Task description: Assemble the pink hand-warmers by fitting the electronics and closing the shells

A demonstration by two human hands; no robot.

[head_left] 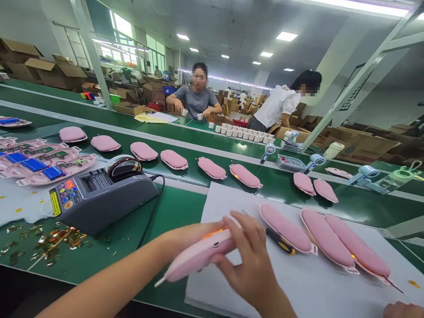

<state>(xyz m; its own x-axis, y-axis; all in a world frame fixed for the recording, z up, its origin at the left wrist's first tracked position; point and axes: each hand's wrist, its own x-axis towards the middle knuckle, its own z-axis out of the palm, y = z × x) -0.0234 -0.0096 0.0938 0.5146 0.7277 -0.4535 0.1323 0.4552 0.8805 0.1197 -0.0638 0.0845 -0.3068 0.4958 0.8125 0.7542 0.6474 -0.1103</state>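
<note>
A pink padded oval device (195, 260) is held tilted on edge above the white sheet, its small port facing me and an orange glow on its far side. My right hand (248, 251) grips its right end, thumb below and fingers over the top. Behind the device, my left hand (195, 232) holds its far side; most of those fingers are hidden. Just right of my right hand, a screwdriver (281, 242) with a black and yellow handle lies partly beneath another pink device (285, 227). Two more pink devices (334, 238) rest beside it.
A grey tape dispenser (109, 198) stands at left, near amber film scraps (59, 243) and open pink shells (53, 165). Pink devices (174, 159) line the green belt. Another person's hand (402, 310) shows bottom right; two people (198, 97) work opposite. Handheld fans (364, 176) stand at right.
</note>
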